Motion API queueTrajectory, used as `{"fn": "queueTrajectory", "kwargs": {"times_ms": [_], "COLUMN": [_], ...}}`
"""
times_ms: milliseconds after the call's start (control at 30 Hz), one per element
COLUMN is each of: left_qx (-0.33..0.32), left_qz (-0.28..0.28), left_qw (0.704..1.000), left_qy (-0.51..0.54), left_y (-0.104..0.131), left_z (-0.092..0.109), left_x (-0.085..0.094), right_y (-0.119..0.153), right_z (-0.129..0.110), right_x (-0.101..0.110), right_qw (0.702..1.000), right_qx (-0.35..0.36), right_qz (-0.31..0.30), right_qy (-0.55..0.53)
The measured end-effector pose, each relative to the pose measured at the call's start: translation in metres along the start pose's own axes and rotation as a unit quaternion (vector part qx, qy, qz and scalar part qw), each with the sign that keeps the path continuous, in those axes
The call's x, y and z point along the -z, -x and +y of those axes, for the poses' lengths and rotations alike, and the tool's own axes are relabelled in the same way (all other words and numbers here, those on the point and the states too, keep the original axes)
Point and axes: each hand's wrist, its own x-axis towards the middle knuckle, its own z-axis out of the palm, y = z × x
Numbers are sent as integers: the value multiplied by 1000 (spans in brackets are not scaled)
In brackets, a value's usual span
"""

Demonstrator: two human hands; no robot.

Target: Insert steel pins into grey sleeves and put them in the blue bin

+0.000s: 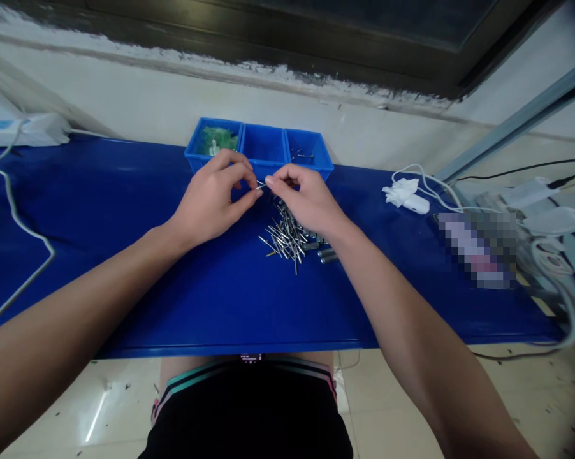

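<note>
Between my two hands is a thin metal pin (261, 186), held at its ends by the fingertips. My left hand (215, 194) pinches its left end between thumb and fingers. On the right end, the thumb and forefinger of my right hand (306, 194) are pressed together. Below them a loose pile of silvery metal pins (285, 237) lies on the blue table, partly hidden by my right hand. Thicker dark metal cylinders (327, 255) sit at the pile's right side, beside my right wrist.
Behind my hands stand three joined blue bins (264, 143); the left holds green material, the right a few pins. A white device (415, 203) with a cable and a blurred flat object (479, 250) lie right. A white cable (29, 229) crosses the table's left side.
</note>
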Motion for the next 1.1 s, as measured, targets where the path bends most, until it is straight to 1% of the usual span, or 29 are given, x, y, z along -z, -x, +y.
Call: {"fn": "queueTrajectory", "kwargs": {"times_ms": [67, 100, 167, 200, 233, 300, 400, 500, 600, 833, 933, 1033, 1100], "left_qx": [19, 28, 30, 21, 7, -28, -45, -39, -42, -43, -45, -51, -50], "left_qz": [19, 27, 26, 14, -4, -56, -139, -196, -220, -220, -215, -226, -232], "left_qw": [1000, 999, 999, 1000, 1000, 998, 988, 978, 973, 973, 974, 971, 969], "left_qy": [-4, -5, 1, 5, 7, -3, -40, -61, -63, -62, -61, -63, -66], "left_y": [0, 0, 1, 1, 1, 2, 4, 5, 5, 5, 6, 6, 6], "left_z": [2, 2, 2, 1, 0, -2, -3, -1, 1, -1, -1, -1, 0], "left_x": [2, 2, 0, -2, -4, -8, -12, -14, -14, -14, -14, -15, -16], "right_y": [-5, -7, -12, -14, -16, -19, -22, -23, -23, -23, -22, -21, -20], "right_z": [2, 4, 10, 13, 18, 26, 36, 39, 39, 46, 48, 50, 51], "right_x": [5, 8, 17, 22, 27, 36, 45, 47, 48, 46, 44, 42, 41], "right_qw": [997, 993, 982, 972, 962, 939, 913, 903, 906, 927, 945, 959, 964], "right_qx": [3, -9, -57, -88, -118, -170, -228, -258, -263, -235, -208, -180, -161], "right_qz": [16, 35, 91, 124, 155, 207, 243, 245, 241, 237, 220, 203, 202], "right_qy": [-79, -110, -158, -177, -193, -216, -233, -240, -229, -168, -126, -87, -64]}}
